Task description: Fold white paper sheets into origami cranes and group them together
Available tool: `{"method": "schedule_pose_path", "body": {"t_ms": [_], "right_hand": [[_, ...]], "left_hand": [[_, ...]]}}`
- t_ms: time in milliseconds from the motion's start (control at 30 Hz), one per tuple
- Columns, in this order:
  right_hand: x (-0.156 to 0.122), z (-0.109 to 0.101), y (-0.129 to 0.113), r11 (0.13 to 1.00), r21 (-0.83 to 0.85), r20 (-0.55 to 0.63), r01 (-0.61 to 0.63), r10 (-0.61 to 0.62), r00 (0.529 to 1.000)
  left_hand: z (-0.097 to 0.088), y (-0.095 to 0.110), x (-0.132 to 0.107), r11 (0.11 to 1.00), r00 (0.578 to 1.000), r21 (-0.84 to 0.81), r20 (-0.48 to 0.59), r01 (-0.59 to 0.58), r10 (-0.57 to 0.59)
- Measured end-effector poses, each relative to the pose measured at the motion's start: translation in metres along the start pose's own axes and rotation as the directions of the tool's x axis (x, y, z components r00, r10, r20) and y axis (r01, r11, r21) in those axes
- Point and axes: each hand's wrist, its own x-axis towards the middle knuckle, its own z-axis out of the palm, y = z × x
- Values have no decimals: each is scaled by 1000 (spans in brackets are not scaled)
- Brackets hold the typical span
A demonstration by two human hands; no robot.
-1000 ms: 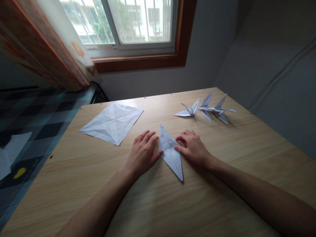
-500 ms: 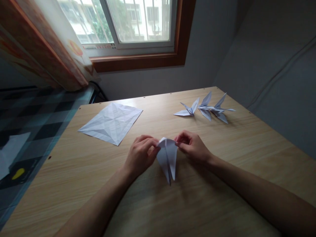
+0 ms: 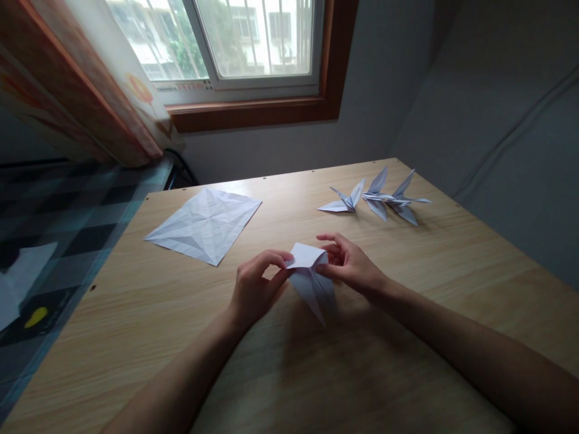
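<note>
Between my two hands is a folded white paper piece, with a flat top flap and long pointed tips hanging down toward me. My left hand pinches the flap's left corner between thumb and fingers. On the other side, my right hand has its thumb at the right edge of the fold, with the index finger lifted off the paper and the other fingers curled behind. Part of the paper's right side is hidden by that hand.
A creased square paper sheet lies at the back left of the wooden table. At the back right are several folded paper cranes. Left of the table, a checked cloth carries loose white paper.
The folded paper has tipped so its top flap now shows flat, and its tips have swung right. My right index finger has lifted from it.
</note>
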Motion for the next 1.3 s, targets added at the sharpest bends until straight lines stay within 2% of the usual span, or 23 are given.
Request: {"method": "schedule_pose_path", "body": {"t_ms": [100, 200, 300, 367, 433, 500, 567, 633, 667, 767, 867, 933, 1000, 1067, 1167, 1233, 1300], "right_hand": [[0, 3, -1, 990, 139, 30, -5, 1, 1000], [-1, 6, 0, 979, 185, 36, 89, -97, 995], [-2, 6, -2, 980, 79, 23, 182, -185, 983], [-5, 6, -6, 971, -54, 3, 233, -233, 972], [-10, 6, -12, 924, -206, -25, 321, -333, 942], [-18, 5, -18, 823, -362, -63, 438, -490, 869], [-26, 4, -21, 696, -490, -80, 525, -635, 768], [-33, 3, -22, 602, -558, -41, 571, -707, 706], [-34, 2, -21, 574, -576, -13, 582, -718, 696], [-27, 0, -15, 547, -602, 70, 581, -689, 721], [-12, -4, -5, 536, -629, 166, 564, -616, 770], [-4, -6, 1, 503, -679, 245, 534, -531, 811], [0, -8, 5, 485, -729, 282, 483, -431, 857], [0, -7, 6, 489, -763, 267, 423, -358, 895], [-2, -4, 5, 483, -823, 153, 298, -317, 936], [-2, -1, 4, 468, -856, 81, 220, -298, 951], [-2, -1, 4, 472, -859, 67, 196, -276, 959]], "left_hand": [[0, -2, 2, 999, 999, 2, 6, -32, 32], [1, -7, 3, 995, 998, -79, 3, 67, -67], [2, -12, 4, 950, 971, -212, 125, 228, -206], [2, -11, 5, 955, 964, -188, 181, 230, -196], [-1, -6, 5, 991, 989, -81, 105, 111, -103], [-4, 1, 2, 995, 995, 46, -29, -92, 94], [-7, 9, -1, 932, 938, 151, -58, -330, 341], [-10, 14, -5, 867, 882, 250, -83, -432, 463], [-12, 14, -7, 844, 868, 295, -81, -449, 490], [-15, 8, -7, 784, 858, 407, -2, -468, 514], [-15, -2, -2, 730, 843, 423, 227, -536, 487], [-11, -5, 2, 718, 802, 373, 390, -587, 453], [-7, -7, 5, 734, 773, 335, 495, -591, 396], [-4, -7, 5, 763, 769, 323, 545, -560, 334], [-3, -8, 4, 798, 778, 306, 554, -520, 295], [-2, -10, 4, 830, 804, 287, 523, -478, 282], [-2, -12, 3, 864, 843, 289, 480, -412, 241]]}}
